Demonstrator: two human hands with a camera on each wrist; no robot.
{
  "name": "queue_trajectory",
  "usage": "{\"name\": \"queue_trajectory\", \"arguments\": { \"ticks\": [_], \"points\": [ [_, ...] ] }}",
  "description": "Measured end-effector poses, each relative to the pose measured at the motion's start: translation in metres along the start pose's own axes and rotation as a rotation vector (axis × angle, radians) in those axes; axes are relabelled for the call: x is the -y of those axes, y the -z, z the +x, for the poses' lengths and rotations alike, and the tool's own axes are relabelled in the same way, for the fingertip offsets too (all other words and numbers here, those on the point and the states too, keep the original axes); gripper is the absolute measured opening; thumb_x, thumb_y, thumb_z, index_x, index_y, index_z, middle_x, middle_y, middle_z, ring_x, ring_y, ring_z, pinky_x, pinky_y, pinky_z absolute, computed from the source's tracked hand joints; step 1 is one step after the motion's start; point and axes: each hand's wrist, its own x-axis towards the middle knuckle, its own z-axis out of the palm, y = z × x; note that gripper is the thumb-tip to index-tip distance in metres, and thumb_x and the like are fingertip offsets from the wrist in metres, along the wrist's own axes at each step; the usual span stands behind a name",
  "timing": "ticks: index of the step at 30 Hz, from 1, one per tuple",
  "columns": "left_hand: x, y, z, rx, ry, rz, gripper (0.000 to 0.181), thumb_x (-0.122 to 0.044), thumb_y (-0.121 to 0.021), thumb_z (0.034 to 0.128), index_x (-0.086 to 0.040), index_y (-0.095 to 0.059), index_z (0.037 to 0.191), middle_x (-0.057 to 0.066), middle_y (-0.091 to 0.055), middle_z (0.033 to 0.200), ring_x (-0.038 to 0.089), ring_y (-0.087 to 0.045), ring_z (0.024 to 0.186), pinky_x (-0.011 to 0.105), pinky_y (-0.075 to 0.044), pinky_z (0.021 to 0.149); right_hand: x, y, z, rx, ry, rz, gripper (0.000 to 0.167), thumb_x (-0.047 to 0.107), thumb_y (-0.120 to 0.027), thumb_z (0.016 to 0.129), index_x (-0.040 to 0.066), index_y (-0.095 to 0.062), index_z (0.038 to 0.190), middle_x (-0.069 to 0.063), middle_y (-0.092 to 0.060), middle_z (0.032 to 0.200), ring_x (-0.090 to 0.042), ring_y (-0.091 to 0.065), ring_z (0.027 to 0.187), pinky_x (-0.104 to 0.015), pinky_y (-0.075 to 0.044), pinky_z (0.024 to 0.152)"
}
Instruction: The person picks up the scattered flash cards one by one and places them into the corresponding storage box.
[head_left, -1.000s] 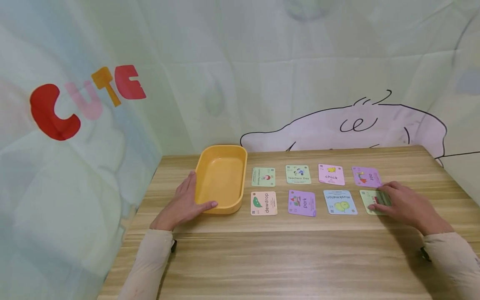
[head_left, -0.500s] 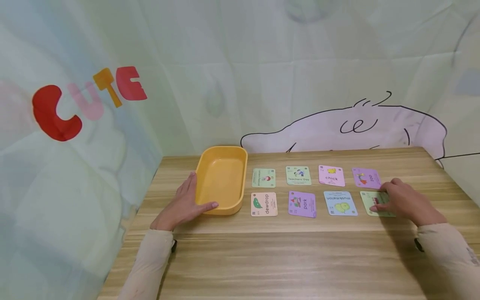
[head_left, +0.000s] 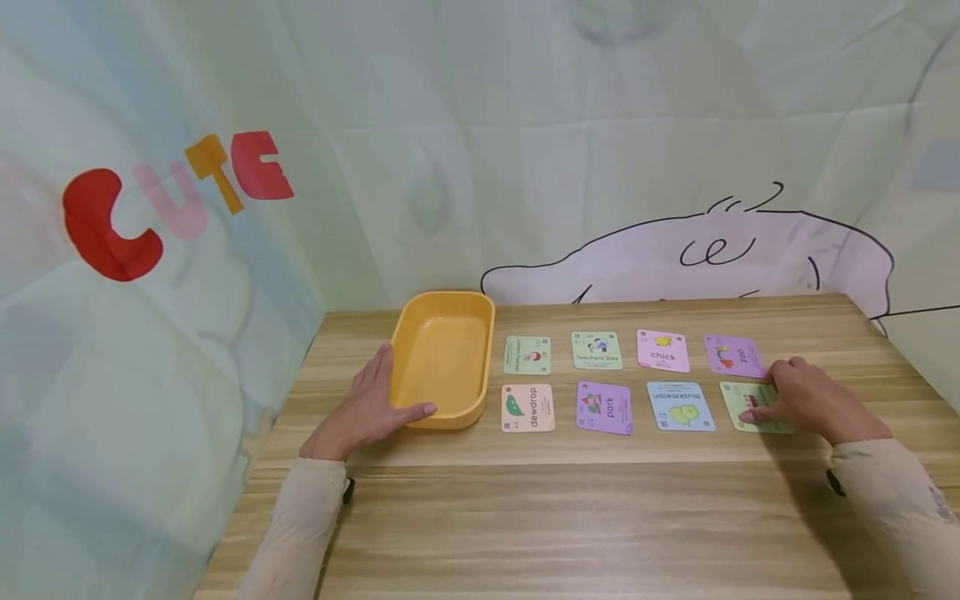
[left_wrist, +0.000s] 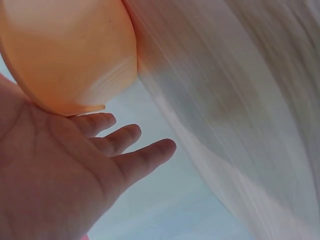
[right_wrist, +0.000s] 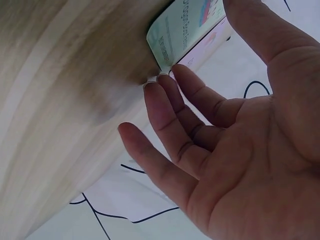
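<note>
Flat on the table lie several picture cards in two rows. My right hand (head_left: 817, 404) is over the near-right green card (head_left: 738, 398), with the thumb on its face and the index finger at its far edge. In the right wrist view that green card (right_wrist: 182, 30) lies by the index fingertip, and the other fingers are loosely bent. My left hand (head_left: 360, 412) rests against the near-left corner of a yellow tray (head_left: 486, 367), thumb along the near rim and fingers along the left side. The left wrist view shows these fingers nearly straight beside the tray (left_wrist: 70, 55).
Beside the green card lie the muskmelon card (head_left: 681, 407), the purple zoo card (head_left: 731, 356) and the pink chick card (head_left: 663, 350). The park card (head_left: 604, 407) and dewdrop card (head_left: 527, 408) are nearer the tray. A printed curtain (head_left: 450, 167) hangs behind the wooden table (head_left: 540, 517).
My right hand has drawn back slightly to the right, uncovering more of the green card. The left hand and the tray stay where they were.
</note>
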Motion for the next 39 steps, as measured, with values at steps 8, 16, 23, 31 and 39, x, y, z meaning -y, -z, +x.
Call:
{"name": "queue_trajectory", "arguments": {
  "ticks": [8, 16, 23, 31, 39],
  "points": [
    [0.003, 0.001, -0.003, -0.002, -0.007, -0.025, 0.130, -0.071, -0.068, 0.0810, -0.002, 0.009, 0.161, 0.020, 0.006, 0.169, 0.043, -0.001, 0.154, 0.063, -0.014, 0.121, 0.001, 0.004, 0.006, 0.028, 0.018, -0.002, 0.104, 0.062, -0.087, 0.064, -0.022, -0.053, 0.115, -0.031, -0.053, 0.099, -0.038, -0.051, 0.084, -0.055, -0.048, 0.076],
    [0.003, 0.001, -0.003, 0.003, -0.005, -0.039, 0.131, -0.072, -0.068, 0.0804, -0.003, 0.009, 0.161, 0.020, 0.006, 0.169, 0.043, -0.001, 0.154, 0.063, -0.015, 0.121, 0.008, 0.010, 0.007, 0.074, 0.015, -0.007, 0.087, 0.054, -0.089, 0.066, -0.019, -0.057, 0.102, -0.021, -0.050, 0.087, -0.033, -0.047, 0.080, -0.045, -0.045, 0.070],
    [0.001, -0.002, -0.004, 0.002, -0.029, -0.057, 0.130, -0.069, -0.070, 0.0804, -0.005, 0.008, 0.162, 0.022, 0.005, 0.168, 0.044, -0.002, 0.154, 0.064, -0.015, 0.120, 0.011, 0.013, 0.007, 0.127, 0.010, -0.029, 0.087, 0.049, -0.090, 0.066, -0.020, -0.055, 0.105, -0.020, -0.051, 0.086, -0.034, -0.048, 0.079, -0.046, -0.047, 0.071],
    [0.000, -0.002, -0.002, -0.003, -0.049, -0.054, 0.129, -0.069, -0.070, 0.0803, -0.006, 0.007, 0.162, 0.021, 0.003, 0.168, 0.042, -0.001, 0.155, 0.063, -0.012, 0.121, 0.008, 0.013, 0.009, 0.158, -0.001, -0.031, 0.087, 0.051, -0.091, 0.065, -0.019, -0.056, 0.102, -0.017, -0.051, 0.083, -0.032, -0.048, 0.079, -0.044, -0.046, 0.072],
    [-0.002, 0.001, -0.002, 0.007, -0.022, -0.053, 0.131, -0.070, -0.069, 0.0800, -0.003, 0.009, 0.161, 0.021, 0.005, 0.168, 0.043, -0.001, 0.154, 0.063, -0.014, 0.121, 0.008, 0.014, 0.011, 0.174, -0.023, 0.014, 0.094, 0.050, -0.091, 0.065, -0.023, -0.048, 0.107, -0.019, -0.053, 0.086, -0.033, -0.050, 0.080, -0.045, -0.046, 0.074]
  ]
}}
